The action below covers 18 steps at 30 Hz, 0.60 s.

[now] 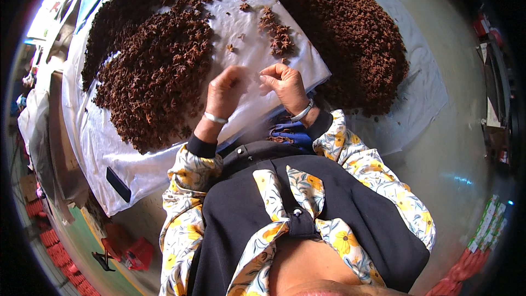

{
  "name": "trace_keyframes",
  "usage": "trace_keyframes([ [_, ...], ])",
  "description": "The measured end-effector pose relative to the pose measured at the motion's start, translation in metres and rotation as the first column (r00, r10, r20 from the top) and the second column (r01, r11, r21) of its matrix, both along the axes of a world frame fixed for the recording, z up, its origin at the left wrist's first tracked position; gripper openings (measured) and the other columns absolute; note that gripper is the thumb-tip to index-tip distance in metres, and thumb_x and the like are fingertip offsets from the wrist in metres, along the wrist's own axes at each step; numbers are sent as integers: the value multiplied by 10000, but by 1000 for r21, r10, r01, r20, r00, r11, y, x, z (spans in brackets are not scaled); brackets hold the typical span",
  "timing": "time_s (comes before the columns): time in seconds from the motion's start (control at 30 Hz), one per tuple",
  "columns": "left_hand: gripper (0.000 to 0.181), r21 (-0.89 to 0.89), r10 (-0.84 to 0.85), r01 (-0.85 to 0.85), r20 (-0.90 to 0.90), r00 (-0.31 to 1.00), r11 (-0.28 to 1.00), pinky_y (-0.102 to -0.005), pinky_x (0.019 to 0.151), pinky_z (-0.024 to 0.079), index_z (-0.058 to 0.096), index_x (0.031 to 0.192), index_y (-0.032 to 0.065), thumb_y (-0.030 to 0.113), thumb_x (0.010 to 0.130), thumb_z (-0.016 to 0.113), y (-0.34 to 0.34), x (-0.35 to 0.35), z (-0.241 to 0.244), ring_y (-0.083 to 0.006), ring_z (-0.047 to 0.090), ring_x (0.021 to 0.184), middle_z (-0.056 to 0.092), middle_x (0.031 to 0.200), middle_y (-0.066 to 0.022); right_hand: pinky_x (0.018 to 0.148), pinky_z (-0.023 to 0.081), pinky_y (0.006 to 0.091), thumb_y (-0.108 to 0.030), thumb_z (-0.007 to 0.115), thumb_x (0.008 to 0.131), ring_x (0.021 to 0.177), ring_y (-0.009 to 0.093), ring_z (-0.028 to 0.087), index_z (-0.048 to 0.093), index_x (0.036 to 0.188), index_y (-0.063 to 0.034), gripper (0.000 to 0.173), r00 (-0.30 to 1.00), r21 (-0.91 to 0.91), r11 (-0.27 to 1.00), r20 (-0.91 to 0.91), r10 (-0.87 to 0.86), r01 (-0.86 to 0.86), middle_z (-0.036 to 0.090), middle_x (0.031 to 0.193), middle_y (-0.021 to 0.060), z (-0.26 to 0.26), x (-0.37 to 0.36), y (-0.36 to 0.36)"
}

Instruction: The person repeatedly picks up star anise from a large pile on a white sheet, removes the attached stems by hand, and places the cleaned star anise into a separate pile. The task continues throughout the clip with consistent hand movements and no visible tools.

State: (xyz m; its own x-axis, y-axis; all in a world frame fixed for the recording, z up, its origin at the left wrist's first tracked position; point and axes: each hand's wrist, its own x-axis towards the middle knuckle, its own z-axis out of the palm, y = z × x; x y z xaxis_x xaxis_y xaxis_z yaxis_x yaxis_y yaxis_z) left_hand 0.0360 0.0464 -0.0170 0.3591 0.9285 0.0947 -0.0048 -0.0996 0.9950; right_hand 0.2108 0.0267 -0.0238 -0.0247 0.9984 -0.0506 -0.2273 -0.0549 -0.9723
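Both my hands are raised close together over a table covered with white plastic sheeting (257,45). My left hand (224,90) is blurred, with its fingers curled, so whatever it may hold is unclear. Opposite it, my right hand (285,84) has thumb and forefinger brought together; no item can be made out in the pinch. A large heap of brown star anise (164,61) lies left of my left hand. Just beyond my right hand is a small cluster of star anise (279,37). One single star anise (230,48) rests between the heap and that cluster.
A wide pile of star anise (361,45) spreads on plastic at the right. Blue material (302,133) with brown bits lies at my lap. A dark flat phone-like object (118,185) rests on the sheeting's near-left edge. A red bag (140,253) sits on the floor.
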Motion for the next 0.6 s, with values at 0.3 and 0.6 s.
trace_keyframes([
  [0.3,166,232,-295,543,-637,712,807,-295,667,514,668,998,78,73,865,570,23,-7,1,-187,647,754,666,900,-89,572,557,254,-2,591,870,665,124,630,619,952,29,93,997,-83,994,-9,72,-72,634,819,65,-37,21,46],
  [0.6,266,514,462,174,-846,267,840,-385,822,502,641,1057,152,86,810,572,241,-66,-29,-297,596,986,621,1035,-94,441,431,188,-32,620,853,601,64,560,614,1059,-1,208,975,-51,999,222,18,-7,611,842,29,-11,24,37],
])
